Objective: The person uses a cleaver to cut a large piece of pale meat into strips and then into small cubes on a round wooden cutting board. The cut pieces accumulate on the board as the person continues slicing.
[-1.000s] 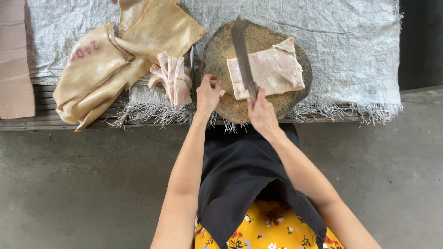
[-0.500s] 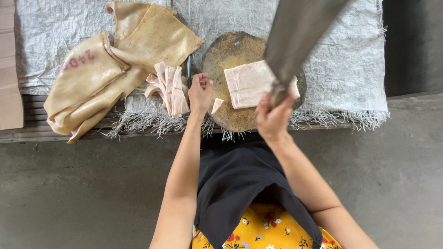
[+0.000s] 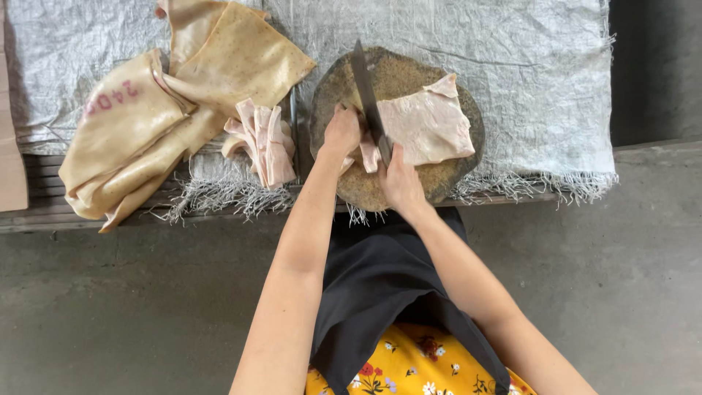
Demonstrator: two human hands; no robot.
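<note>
Slab of pale pink skin/fat (image 3: 428, 124) lies flat on the round wooden chopping block (image 3: 453, 183), right half of the block, near edge toward the person. Looks soft, floppy, greasy: likely slips under pressure and sags if lifted by one corner, so best pinned flat w/ fingertips close to the cut line, not pinched at the far edge. Prob light per piece, not fragile.

Cleaver (image 3: 367, 91) stands blade down across the slab's left edge, tip pointing away from the person. Right hand (image 3: 398, 183) is closed tight round the handle, full fist, handle itself hidden by the fingers. Left hand (image 3: 342, 133) sits just left of the blade, fingers curled down onto the block/cut strip; can't tell if it actually grips a strip or only presses, contact pt hidden.

Cut strips (image 3: 262, 139) piled left of the block, on the woven white sack cloth (image 3: 526, 66). Bigger tan folded hides (image 3: 175, 110) further left, partly over the strips' far side. Dark apron (image 3: 380, 285) below
</note>
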